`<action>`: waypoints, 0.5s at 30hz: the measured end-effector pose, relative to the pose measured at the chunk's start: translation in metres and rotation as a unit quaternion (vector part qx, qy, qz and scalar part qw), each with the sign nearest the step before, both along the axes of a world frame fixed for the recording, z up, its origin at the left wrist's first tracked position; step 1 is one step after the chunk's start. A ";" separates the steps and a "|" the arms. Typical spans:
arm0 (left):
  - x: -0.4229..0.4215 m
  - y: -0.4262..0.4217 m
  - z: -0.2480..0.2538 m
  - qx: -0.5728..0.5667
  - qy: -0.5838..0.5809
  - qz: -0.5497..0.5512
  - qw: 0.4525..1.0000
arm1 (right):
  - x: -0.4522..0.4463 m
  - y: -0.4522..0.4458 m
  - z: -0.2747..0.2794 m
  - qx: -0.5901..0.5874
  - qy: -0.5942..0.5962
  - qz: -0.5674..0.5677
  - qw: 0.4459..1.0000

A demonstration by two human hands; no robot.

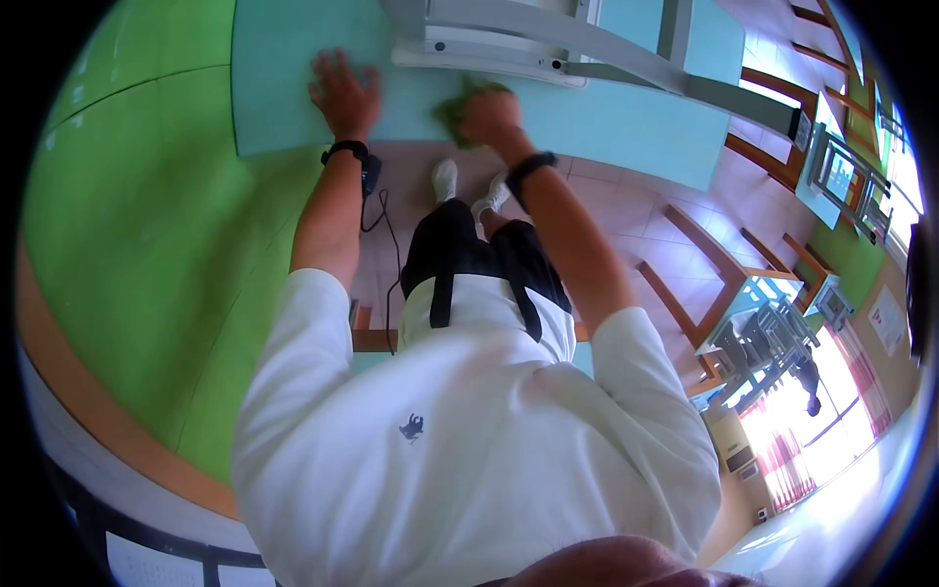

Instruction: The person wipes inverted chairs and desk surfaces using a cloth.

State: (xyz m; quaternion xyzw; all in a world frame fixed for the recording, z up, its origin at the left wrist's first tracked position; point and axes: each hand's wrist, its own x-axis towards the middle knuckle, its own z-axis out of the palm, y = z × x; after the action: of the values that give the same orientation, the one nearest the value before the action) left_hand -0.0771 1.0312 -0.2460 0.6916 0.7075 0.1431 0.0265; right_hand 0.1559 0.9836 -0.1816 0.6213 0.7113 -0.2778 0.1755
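Right hand is holding a blurred, green, crumpled cloth, its fingers curling over one side while the rest is spreading leftward along the near side of a flat, pale-blue desk. The cloth is looking light, limp and hard to damage — probably best gripped bunched under the palm, since a loose corner would be folding back. Left hand is resting with fingers spread wide, well apart from the cloth. Just beyond the cloth, a grey metal frame with a white panel is sitting on the desk — apparently stiff, likely heavier.
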 end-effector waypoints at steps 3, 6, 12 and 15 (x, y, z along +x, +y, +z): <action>-0.002 -0.001 -0.003 -0.004 0.011 -0.006 1.000 | -0.035 0.003 0.002 -0.017 0.024 -0.003 1.000; -0.003 0.004 -0.020 -0.013 0.005 -0.009 1.000 | -0.018 -0.011 0.001 -0.025 0.028 -0.058 0.998; -0.022 0.010 -0.029 -0.037 -0.015 -0.031 0.999 | 0.155 -0.069 -0.021 0.020 -0.020 -0.203 0.979; -0.008 -0.010 -0.019 -0.094 0.009 0.017 0.995 | 0.260 -0.104 -0.051 0.043 -0.041 -0.258 0.964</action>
State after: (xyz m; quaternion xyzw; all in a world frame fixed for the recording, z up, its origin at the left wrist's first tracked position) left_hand -0.0849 1.0208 -0.2649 0.6754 0.7295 0.0702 0.0824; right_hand 0.4159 0.8796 -0.2329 0.8015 0.5305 -0.2570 0.1004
